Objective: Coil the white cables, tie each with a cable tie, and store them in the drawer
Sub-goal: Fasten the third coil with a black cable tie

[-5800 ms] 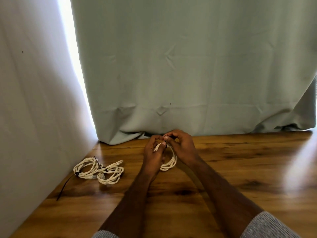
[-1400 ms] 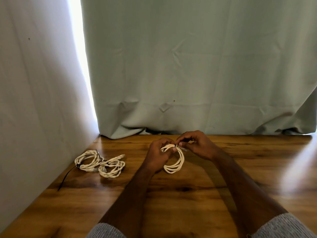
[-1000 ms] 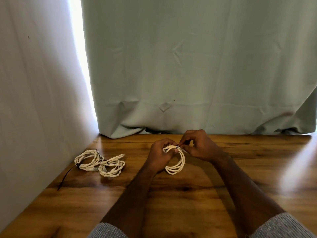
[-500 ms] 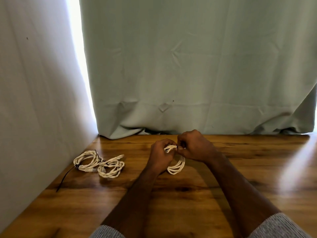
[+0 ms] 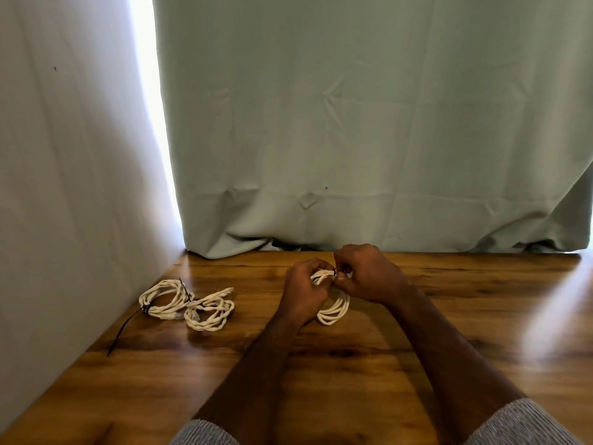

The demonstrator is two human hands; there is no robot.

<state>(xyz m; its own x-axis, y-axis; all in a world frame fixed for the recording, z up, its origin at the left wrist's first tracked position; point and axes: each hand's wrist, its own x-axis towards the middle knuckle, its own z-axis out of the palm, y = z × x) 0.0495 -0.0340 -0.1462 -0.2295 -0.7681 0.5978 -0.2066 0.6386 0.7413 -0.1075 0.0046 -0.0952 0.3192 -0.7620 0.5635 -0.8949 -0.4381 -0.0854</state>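
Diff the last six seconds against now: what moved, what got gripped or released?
Right hand drew out right of the coil, then closed back in at the black tie. Left hand kept gripping the coil. Nothing released. Two coils by the wall unmoved.

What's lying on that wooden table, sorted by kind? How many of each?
White cable coils: 3, two lying at the left, one in the hands
Black cable ties seen: 2
Total: 5
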